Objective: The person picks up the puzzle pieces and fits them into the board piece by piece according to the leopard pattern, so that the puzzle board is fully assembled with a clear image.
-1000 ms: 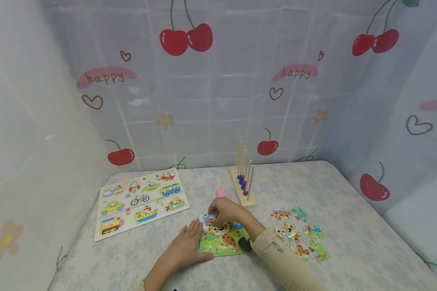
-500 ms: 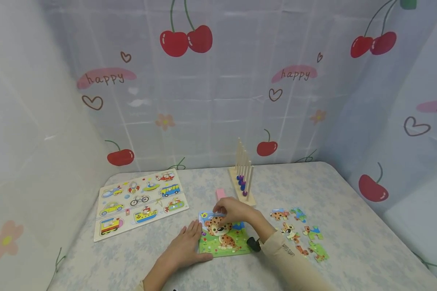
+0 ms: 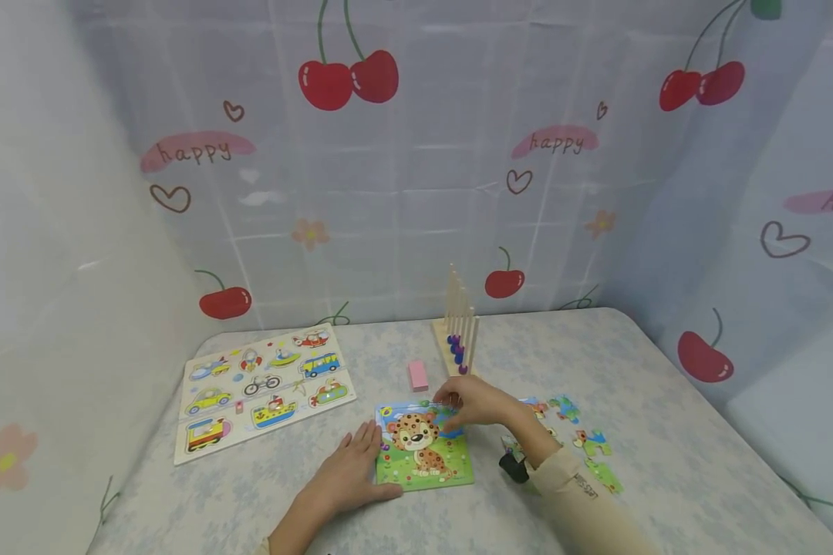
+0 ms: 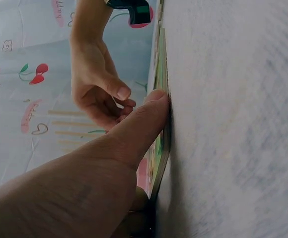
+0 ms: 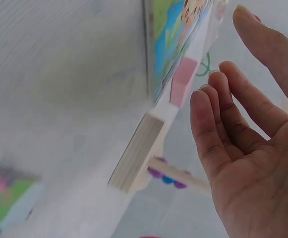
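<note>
On the table lies a small puzzle board (image 3: pixel 426 455) with a spotted leopard cub on green grass. My left hand (image 3: pixel 347 474) rests at its left side, fingers extended along that edge and thumb at the near left corner. The left wrist view shows the thumb (image 4: pixel 144 116) lying over the board's edge. Above the board's upper right corner is my right hand (image 3: pixel 479 402), fingers loosely bent. Nothing sits between the right fingers (image 5: pixel 228 104) and thumb in the right wrist view. Loose puzzle pieces (image 3: pixel 593 442) lie right of the board, some hidden by the right forearm.
Behind the board are a pink block (image 3: pixel 418 376) and a wooden peg stand (image 3: pixel 465 343) with blue and purple beads. A large vehicle puzzle board (image 3: pixel 295 389) lies at the left. A printed curtain (image 3: pixel 403 193) hangs along the table's back and sides.
My right hand has moved right, from over the cub's head to the board's upper right corner, uncovering the picture. The left hand keeps its place at the board.
</note>
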`<move>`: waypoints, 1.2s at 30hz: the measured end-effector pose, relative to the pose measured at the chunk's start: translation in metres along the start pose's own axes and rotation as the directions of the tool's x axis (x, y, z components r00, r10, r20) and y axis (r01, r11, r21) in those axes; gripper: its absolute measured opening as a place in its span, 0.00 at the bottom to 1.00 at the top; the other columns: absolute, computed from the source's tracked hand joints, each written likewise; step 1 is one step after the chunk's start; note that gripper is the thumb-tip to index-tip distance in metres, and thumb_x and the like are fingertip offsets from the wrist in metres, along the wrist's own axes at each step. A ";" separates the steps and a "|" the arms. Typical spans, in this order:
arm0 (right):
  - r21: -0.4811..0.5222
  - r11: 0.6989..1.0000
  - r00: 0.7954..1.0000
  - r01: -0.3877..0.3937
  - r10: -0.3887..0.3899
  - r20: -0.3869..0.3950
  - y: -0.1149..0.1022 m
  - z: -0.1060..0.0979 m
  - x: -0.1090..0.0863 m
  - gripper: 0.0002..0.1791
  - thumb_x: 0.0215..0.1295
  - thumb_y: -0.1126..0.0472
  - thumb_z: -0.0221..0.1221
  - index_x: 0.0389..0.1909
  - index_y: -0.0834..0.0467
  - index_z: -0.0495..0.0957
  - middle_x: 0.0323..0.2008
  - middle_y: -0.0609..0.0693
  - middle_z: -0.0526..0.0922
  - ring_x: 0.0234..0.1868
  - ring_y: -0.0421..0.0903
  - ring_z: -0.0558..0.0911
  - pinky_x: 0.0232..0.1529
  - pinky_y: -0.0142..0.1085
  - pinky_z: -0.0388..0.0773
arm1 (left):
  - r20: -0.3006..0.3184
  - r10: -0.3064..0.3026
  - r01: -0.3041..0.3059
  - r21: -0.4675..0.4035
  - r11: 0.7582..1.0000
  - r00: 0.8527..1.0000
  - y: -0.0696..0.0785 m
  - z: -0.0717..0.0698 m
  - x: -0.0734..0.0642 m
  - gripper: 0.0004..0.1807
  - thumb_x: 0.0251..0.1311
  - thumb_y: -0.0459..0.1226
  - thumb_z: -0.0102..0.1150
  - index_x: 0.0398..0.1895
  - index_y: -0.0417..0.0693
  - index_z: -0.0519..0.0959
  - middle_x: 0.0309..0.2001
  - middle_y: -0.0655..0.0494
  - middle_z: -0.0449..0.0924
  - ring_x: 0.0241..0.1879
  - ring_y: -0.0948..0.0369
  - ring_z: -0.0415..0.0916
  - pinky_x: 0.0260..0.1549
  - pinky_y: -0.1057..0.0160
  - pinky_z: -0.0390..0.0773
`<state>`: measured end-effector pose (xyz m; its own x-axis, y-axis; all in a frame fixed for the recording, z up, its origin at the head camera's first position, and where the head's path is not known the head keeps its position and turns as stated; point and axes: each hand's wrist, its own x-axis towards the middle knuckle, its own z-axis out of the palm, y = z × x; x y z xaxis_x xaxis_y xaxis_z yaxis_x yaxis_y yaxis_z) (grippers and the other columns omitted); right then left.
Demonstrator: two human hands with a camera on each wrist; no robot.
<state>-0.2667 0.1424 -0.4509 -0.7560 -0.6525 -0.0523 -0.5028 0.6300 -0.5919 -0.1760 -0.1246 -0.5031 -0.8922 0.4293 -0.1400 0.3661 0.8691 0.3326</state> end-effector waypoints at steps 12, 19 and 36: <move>-0.004 0.996 0.995 -0.086 0.086 -0.055 0.034 -0.018 -0.036 0.25 0.52 0.59 0.72 0.51 0.62 0.79 0.42 0.54 0.81 0.40 0.49 0.77 0.38 0.34 0.77 | -0.020 0.008 -0.009 -0.022 1.000 1.000 -0.001 0.000 -0.003 0.61 0.50 0.71 0.55 0.73 0.33 0.55 0.75 0.37 0.52 0.76 0.45 0.50 0.73 0.42 0.54; -0.013 0.988 0.984 -0.152 0.151 -0.091 0.052 -0.030 -0.054 0.25 0.51 0.59 0.73 0.50 0.62 0.80 0.41 0.54 0.81 0.40 0.48 0.77 0.37 0.34 0.77 | -0.019 0.011 -0.011 0.000 1.000 1.000 0.000 0.000 -0.003 0.60 0.51 0.70 0.56 0.73 0.34 0.56 0.76 0.38 0.51 0.76 0.45 0.49 0.73 0.43 0.54; 0.022 0.970 0.964 -0.244 0.245 -0.103 0.089 -0.045 -0.086 0.28 0.50 0.57 0.73 0.52 0.64 0.79 0.40 0.51 0.82 0.37 0.44 0.77 0.35 0.34 0.76 | -0.007 0.003 -0.003 -0.009 1.000 1.000 0.001 -0.001 -0.002 0.60 0.51 0.70 0.56 0.74 0.35 0.55 0.76 0.39 0.50 0.77 0.46 0.48 0.73 0.43 0.53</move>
<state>-0.2657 0.2736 -0.4631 -0.8950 -0.4316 -0.1128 -0.2937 0.7605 -0.5791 -0.1745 -0.1249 -0.5018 -0.8932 0.4299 -0.1321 0.3662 0.8657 0.3414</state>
